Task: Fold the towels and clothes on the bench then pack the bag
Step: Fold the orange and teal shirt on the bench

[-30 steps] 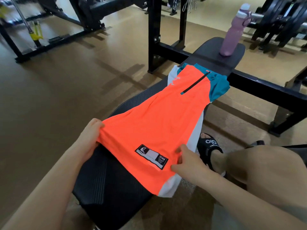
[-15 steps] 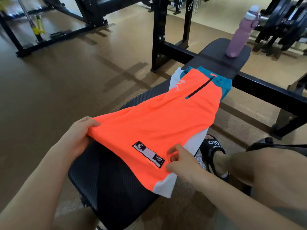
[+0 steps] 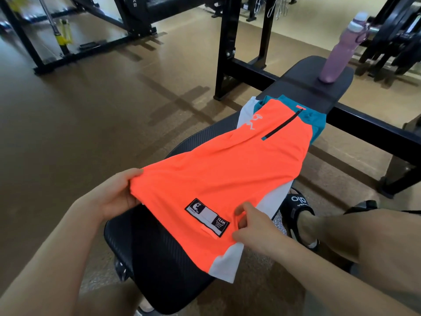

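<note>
Orange sports shorts (image 3: pixel 227 169) with a teal waistband, white side panels and a black patch lie stretched along the black padded bench (image 3: pixel 145 252). My left hand (image 3: pixel 116 195) grips the hem's left corner and holds it slightly off the pad. My right hand (image 3: pixel 252 229) pinches the hem just right of the patch. The waistband end rests farther up the bench. No bag or towel is in view.
A pink water bottle (image 3: pixel 339 49) stands on the bench's far end. The black rack frame (image 3: pixel 248 67) crosses behind the bench. My right leg and black sandal (image 3: pixel 300 208) are right of the bench. Weight plates (image 3: pixel 396 35) sit at the top right.
Both hands have lifted the shorts' hem a little and pulled it toward me. My left hand has shifted slightly leftward, spreading the fabric wider.
</note>
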